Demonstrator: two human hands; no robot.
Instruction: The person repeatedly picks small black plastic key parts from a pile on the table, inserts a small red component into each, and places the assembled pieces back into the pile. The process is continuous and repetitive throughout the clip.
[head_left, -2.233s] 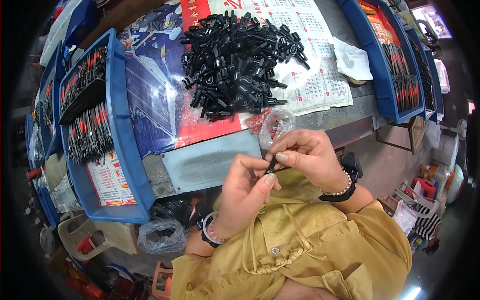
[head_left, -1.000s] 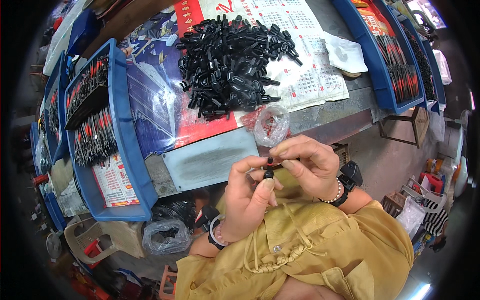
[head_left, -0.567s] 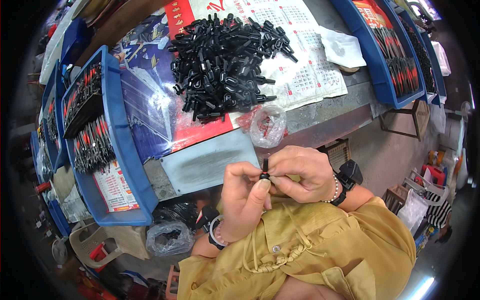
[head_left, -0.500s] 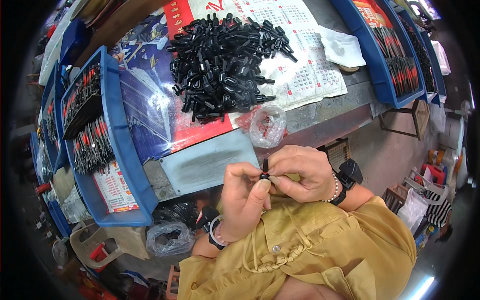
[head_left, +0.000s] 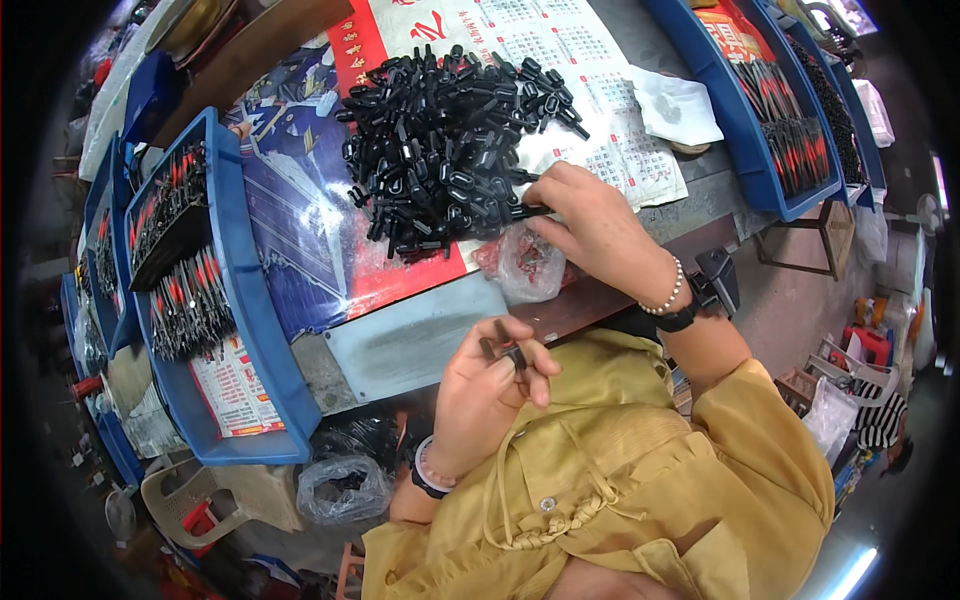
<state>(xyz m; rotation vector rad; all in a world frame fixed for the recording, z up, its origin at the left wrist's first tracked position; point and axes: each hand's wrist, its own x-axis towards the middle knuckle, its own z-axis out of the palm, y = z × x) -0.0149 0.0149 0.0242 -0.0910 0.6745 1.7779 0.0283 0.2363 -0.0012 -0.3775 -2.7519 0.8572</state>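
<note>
Black part (head_left: 515,353) is sitting pinched in the left hand (head_left: 485,395), held close over the lap. Right hand (head_left: 598,230) is reaching out, fingers closing on another piece (head_left: 530,210) at the pile (head_left: 445,135) on the worktop (head_left: 410,335).

Left hand (head_left: 487,390) curled close to the chest, right hand (head_left: 590,225) stretched forward, fingers pinching.

It was a small assembly workshop: a desk (head_left: 420,340) heaped with a pile of black plastic parts (head_left: 450,150), blue trays (head_left: 260,330) along its left and right edges filled with rows of finished pieces, and crates and bags crowded on the floor.
</note>
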